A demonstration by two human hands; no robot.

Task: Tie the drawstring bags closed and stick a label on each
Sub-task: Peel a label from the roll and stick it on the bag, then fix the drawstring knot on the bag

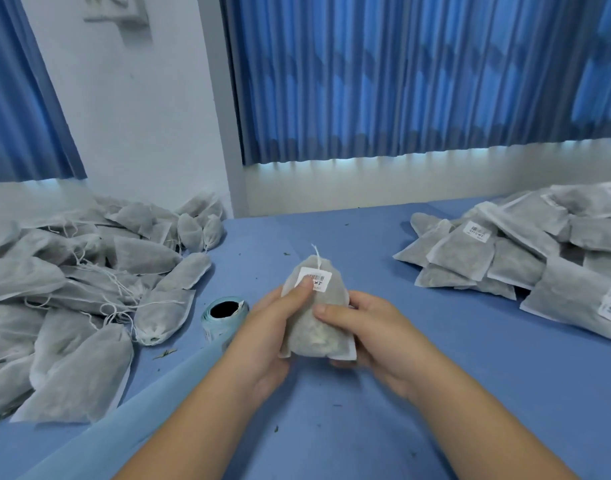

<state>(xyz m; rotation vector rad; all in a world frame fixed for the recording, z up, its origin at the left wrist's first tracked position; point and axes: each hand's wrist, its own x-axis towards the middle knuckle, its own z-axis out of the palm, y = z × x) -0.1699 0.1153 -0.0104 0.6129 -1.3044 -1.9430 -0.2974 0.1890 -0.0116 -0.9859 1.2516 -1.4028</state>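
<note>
A grey drawstring bag (326, 299) full of dried herbs is held upright over the blue table (418, 393), its tied white string sticking up at the top. My left hand (269, 327) grips its left side, thumb pressing on a white barcode label (316, 278) on the bag's upper front. My right hand (370, 327) holds the right side, thumb across the front and fingers behind. A roll of label backing (224, 315) lies just left of my left hand.
A heap of unlabelled bags with loose strings (72, 289) covers the table's left side. A stack of labelled bags (526, 251) lies at the right. A strip of blue backing paper (141, 407) runs from the roll toward me. Blue curtains hang behind.
</note>
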